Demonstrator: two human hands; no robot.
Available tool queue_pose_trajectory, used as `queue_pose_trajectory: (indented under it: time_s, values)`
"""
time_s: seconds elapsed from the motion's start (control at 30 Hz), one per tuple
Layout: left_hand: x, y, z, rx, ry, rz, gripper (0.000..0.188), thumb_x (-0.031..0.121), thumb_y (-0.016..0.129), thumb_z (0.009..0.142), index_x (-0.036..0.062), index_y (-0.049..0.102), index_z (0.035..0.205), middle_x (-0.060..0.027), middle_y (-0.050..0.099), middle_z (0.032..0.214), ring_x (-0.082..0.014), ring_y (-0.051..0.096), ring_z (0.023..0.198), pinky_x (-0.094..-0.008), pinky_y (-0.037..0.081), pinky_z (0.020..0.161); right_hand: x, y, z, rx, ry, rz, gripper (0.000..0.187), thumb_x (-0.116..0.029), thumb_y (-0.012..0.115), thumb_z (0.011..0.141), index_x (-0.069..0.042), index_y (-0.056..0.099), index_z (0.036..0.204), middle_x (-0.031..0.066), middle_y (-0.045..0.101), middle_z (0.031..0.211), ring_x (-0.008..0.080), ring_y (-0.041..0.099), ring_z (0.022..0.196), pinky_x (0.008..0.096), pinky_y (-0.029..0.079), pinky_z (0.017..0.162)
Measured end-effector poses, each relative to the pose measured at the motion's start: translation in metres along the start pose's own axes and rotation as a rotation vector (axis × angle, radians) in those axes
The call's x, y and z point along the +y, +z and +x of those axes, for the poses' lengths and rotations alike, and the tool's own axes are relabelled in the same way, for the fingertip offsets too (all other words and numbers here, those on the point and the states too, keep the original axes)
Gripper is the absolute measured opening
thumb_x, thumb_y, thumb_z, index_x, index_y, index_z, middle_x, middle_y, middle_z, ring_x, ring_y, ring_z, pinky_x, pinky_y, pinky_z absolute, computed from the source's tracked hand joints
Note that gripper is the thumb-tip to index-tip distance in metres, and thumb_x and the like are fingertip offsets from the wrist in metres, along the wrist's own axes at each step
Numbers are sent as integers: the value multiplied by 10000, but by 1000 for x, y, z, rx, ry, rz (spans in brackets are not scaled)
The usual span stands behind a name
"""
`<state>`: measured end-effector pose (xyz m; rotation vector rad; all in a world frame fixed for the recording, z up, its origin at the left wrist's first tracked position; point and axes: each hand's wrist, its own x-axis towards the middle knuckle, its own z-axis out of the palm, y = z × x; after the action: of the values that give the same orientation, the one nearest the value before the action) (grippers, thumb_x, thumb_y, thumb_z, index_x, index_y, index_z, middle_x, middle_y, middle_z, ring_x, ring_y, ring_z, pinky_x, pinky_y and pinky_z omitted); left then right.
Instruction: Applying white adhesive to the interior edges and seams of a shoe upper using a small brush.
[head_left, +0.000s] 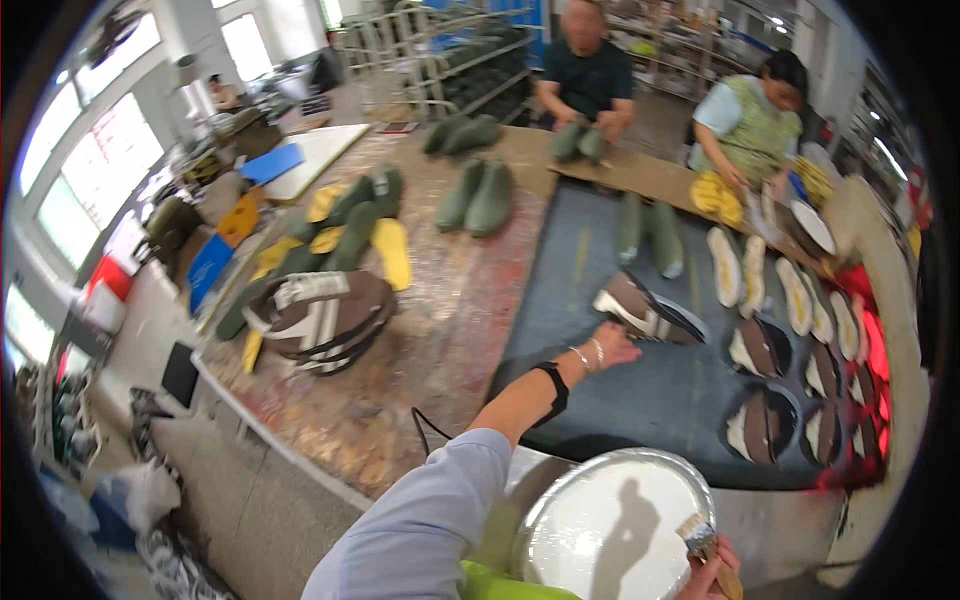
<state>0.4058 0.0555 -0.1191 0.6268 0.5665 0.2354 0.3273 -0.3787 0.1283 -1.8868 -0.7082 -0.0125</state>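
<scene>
On the dark conveyor belt (560,300) lies a brown shoe upper (648,308) with pale stripes. My left hand (612,347) reaches to its near edge, fingers stretched out; whether they touch it, I cannot tell. In my right hand (708,575), at the lower edge, is a paint brush (700,538) with white-coated bristles. It is over the right rim of a round metal basin (530,530) of white liquid. My shadow falls on the liquid.
Stacked brown uppers (325,320) and green shoe lasts (475,198) sit on the worn wooden table (420,360). More uppers (762,425) and pale soles (725,265) line the belt's right, near a red glow (875,350). Two people work across the table; one holds lasts (577,143).
</scene>
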Motion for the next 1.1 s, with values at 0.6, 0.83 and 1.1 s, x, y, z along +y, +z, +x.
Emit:
queue_pose_trajectory:
  time_s: [0.6, 0.83, 1.1]
  values:
    - [-36, -155, -446, 455, 662, 1913, 324, 202, 524, 870, 42, 563, 1149, -147, 555, 1201, -307, 499, 1152, -429, 394, 953, -32, 2, -48, 36, 39, 389, 328, -170, 578, 913, 151, 623, 966, 189, 592, 1029, 273, 630, 834, 357, 573, 691]
    - [-72, -154, -453, 723, 834, 1945, 411, 175, 525, 838, 47, 528, 1228, -128, 478, 1337, -304, 388, 1285, -426, 291, 1078, -46, -10, -76, 100, 82, 419, 293, -127, 583, 900, 155, 574, 977, 185, 608, 949, 265, 618, 788, 335, 564, 642]
    - [-73, -153, -455, 760, 847, 1931, 403, 211, 489, 873, 32, 509, 1233, -127, 475, 1326, -292, 380, 1279, -418, 288, 1077, -40, -24, -99, 155, 247, 591, 280, -207, 539, 936, -25, 510, 1147, 91, 522, 1094, 144, 532, 951, 240, 485, 742]
